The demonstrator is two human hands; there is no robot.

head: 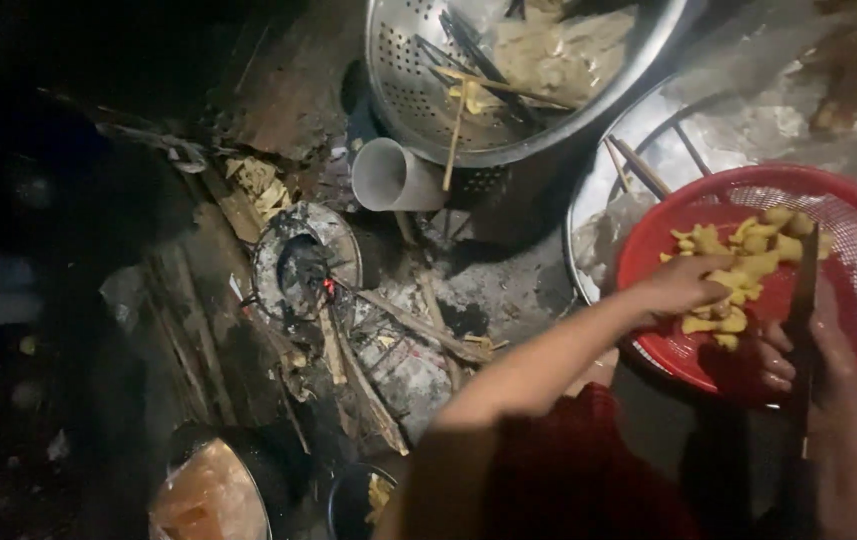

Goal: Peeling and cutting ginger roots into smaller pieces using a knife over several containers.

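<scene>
A red plastic sieve basket [853,300] at the right holds several yellow cut food pieces [748,265]. My left hand [683,285] reaches into the basket with its fingers on the yellow pieces. My right hand [813,345] is at the basket's near rim, closed on a dark knife [803,300] whose blade points up over the basket. The basket rests on a wide metal tray [648,130].
A large metal colander [418,90] with sticks and pale scraps stands at the top. A white cup [393,178] lies beside it. A small clay stove [303,262] with firewood sticks [418,325] sits on the dark ground. A pot [213,490] and a small bowl [358,495] are at the bottom.
</scene>
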